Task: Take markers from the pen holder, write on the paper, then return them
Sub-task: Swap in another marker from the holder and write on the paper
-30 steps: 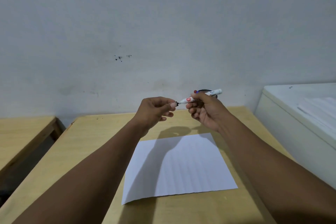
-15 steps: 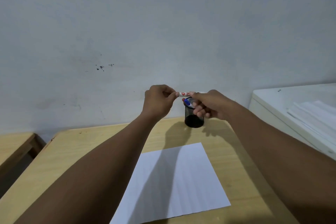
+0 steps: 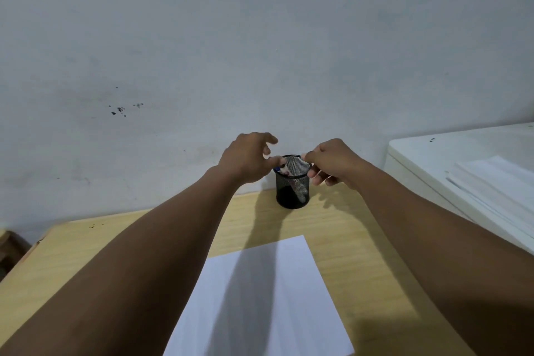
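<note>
So the whole thing hinged on the pen holder [image 3: 292, 182], a black mesh cup that stood at the far edge of the wooden desk [image 3: 86, 254], right up near the wall and dead centre between the two hands. The left hand [image 3: 245, 157] sat just to its left with the fingers spread loose and open, thumb tip touching or nearly touching the rim on that side. The right hand [image 3: 332, 163] was just to the cup's right, fingers curled in a bit but nothing in them that I could see, one fingertip right at the rim. Neither hand was clamped on anything, and they were apart with only the holder between them. The markers [image 3: 284, 170] were inside the cup, leaning so their tops poked out toward the left rim, long axis tilted from lower right up to upper left, one with a blue end showing. That put the tops closest to the left hand's thumb, so I'd guess that hand had the shorter reach for any grab. The paper [image 3: 260, 298] lay flat on the near side of the desk, well apart from the cup, and looked blank from here, though arm shadows covered a good part of it.
</note>
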